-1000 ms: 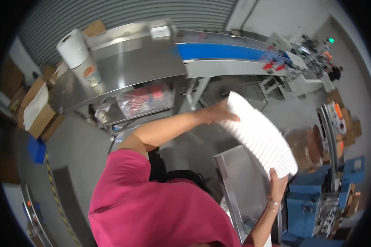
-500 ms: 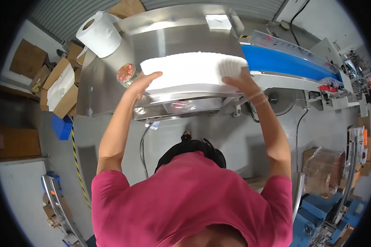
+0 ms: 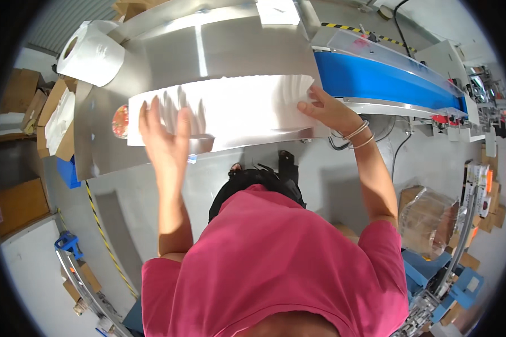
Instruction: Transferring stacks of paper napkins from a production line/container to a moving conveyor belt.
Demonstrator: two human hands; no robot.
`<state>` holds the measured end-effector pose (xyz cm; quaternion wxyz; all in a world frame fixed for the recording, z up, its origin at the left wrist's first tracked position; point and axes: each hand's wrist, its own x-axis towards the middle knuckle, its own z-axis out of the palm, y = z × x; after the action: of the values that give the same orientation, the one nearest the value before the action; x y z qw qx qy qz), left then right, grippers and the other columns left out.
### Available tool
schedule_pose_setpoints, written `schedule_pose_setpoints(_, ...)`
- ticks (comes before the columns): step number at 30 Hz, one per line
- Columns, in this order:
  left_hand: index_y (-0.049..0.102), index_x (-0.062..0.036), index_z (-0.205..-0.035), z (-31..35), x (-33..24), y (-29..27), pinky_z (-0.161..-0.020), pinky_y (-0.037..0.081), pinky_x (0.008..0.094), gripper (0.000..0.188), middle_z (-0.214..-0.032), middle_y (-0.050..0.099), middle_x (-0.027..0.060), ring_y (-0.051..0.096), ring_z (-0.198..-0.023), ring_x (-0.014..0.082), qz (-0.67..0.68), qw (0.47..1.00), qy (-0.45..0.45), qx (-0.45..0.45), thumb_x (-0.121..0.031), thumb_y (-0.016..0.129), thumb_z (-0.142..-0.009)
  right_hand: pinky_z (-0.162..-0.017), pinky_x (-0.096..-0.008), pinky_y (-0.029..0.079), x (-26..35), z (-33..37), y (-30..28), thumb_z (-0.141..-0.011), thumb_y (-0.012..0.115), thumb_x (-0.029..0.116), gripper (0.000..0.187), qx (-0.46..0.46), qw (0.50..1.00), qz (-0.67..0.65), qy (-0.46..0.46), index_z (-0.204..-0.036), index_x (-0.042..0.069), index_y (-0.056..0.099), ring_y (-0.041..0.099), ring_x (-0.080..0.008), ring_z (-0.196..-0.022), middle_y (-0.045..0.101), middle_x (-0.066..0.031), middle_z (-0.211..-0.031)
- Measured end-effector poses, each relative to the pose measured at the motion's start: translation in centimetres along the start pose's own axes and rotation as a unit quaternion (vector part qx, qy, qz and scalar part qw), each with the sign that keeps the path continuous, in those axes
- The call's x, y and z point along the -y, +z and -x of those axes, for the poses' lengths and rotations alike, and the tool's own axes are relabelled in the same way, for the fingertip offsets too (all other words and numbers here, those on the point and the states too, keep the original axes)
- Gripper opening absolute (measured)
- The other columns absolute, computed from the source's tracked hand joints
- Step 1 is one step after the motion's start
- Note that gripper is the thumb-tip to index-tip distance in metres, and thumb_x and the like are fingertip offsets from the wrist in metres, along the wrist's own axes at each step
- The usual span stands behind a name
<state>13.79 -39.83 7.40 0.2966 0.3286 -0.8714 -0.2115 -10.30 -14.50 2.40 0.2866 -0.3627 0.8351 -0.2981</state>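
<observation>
A wide white paper sheet (image 3: 253, 104) with a ragged far edge lies along the near side of the metal table (image 3: 230, 53). My left hand (image 3: 166, 132) rests over its left part, fingers spread and flat, with creases in the paper beside them. At the sheet's right end my right hand (image 3: 334, 112) is closed on the edge between thumb and fingers. Just past the sheet's left end shows a round red-patterned thing (image 3: 120, 121), partly covered by the paper.
A large white paper roll (image 3: 93, 56) stands at the table's far left. A blue conveyor belt (image 3: 376, 81) with a clear guard adjoins the table's right. Another white sheet (image 3: 278, 11) lies at the back. Open cardboard boxes (image 3: 56, 121) stand left of the table.
The sheet has come down onto the table and reaches farther left. My left hand has moved from gripping its edge to lying spread on it. The roll and table appear shifted left.
</observation>
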Motion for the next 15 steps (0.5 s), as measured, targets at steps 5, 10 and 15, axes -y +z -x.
schedule_pose_setpoints(5, 0.034, 0.0031, -0.135, 5.8, -13.8, 7.2, -0.104, 0.024, 0.0549, 0.081, -0.140, 0.025, 0.0311, 0.023, -0.131, 0.0479, 0.118, 0.986, 0.087, 0.078, -0.030, 0.074, -0.073, -0.081, -0.0221, 0.045, 0.7, 0.4, -2.6, -0.087, 0.055, 0.052, 0.070, 0.226, 0.919, -0.316, 0.070, -0.129, -0.002, 0.039, 0.055, -0.0119, -0.094, 0.056, -0.0084, -0.106)
schedule_pose_setpoints(10, 0.033, 0.0022, -0.135, 7.2, -17.3, 13.0, -0.106, 0.016, 0.0549, 0.065, -0.140, 0.030, 0.0261, 0.023, -0.133, 0.0417, -0.074, 0.991, 0.064, 0.095, -0.016, 0.061, -0.079, -0.079, -0.0278, 0.048, -1.3, -0.2, -3.1, -0.094, 0.049, 0.029, 0.045, 0.220, 0.863, -0.447, 0.082, -0.132, 0.006, 0.040, 0.057, -0.0138, -0.090, 0.059, -0.0066, -0.109)
schedule_pose_setpoints(15, 0.046, -0.0009, -0.129, 8.0, -18.1, 13.9, -0.107, 0.016, 0.0534, 0.050, -0.139, 0.034, 0.0227, 0.026, -0.133, 0.0388, -0.091, 0.992, 0.044, 0.077, -0.004, 0.056, -0.079, -0.081, -0.0283, 0.047, -3.3, -1.6, -2.8, -0.086, 0.052, 0.009, 0.057, 0.059, 0.982, -0.166, -0.069, -0.140, 0.012, 0.033, 0.061, -0.0157, -0.087, 0.063, -0.0106, -0.102)
